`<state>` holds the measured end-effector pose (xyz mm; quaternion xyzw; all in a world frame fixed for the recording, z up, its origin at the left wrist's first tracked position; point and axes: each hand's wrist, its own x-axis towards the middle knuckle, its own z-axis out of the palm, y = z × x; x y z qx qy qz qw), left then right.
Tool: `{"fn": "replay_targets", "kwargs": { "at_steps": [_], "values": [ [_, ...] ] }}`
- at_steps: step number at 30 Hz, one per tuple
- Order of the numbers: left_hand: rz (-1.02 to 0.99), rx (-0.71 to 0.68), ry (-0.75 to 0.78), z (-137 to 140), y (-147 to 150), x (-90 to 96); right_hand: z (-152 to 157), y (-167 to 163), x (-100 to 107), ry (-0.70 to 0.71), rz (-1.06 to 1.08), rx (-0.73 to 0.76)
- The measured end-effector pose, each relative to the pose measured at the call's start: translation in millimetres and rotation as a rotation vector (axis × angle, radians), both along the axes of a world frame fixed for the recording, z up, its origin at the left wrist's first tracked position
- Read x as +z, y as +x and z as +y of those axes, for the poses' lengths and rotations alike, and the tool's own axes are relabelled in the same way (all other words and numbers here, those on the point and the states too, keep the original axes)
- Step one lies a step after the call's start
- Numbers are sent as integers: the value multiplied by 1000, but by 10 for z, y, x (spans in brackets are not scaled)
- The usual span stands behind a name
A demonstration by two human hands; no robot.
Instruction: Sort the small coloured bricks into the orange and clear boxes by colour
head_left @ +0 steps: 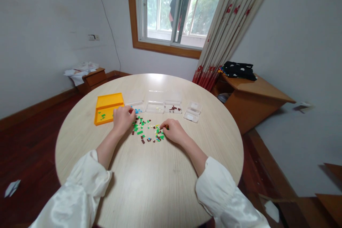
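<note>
Has bricks (140, 133) just left of right hand (174, 131), at its fingertips, and right of left hand (123, 119), about equally near both; scattered, without one long axis. Curls fingers on both; cannot tell whether gripping any. Works on a pale round table (160, 178), with yellow box (109, 110) beside left hand, clear trays (151, 108) beyond, and window (163, 3) and curtain (232, 21) behind

A round, pale wood-grain table (160, 178). On it, an open yellow case (109, 99) lies at left, clear plastic boxes (151, 108) line up beside it, and small green, brown and white pieces (140, 133) lie scattered nearer.
</note>
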<state>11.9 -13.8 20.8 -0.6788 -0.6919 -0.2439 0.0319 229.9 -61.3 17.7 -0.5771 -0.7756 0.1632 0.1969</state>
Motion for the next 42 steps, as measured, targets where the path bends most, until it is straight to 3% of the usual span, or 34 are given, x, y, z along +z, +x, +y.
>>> {"fn": "replay_targets", "kwargs": {
  "at_steps": [21, 29, 38, 42],
  "values": [
    [-7, -5, 12, 12, -23, -15, 16, 25, 2, 42, 9, 47],
    [0, 1, 1, 2, -8, -1, 103, 24, -96, 14, 473, -66],
    [7, -3, -8, -10, 4, 26, 158, 60, -48, -292, 921, -3],
    [-1, -8, 2, -5, 0, 16, 250, 173, -27, -193, 1006, -195]
  ]
}}
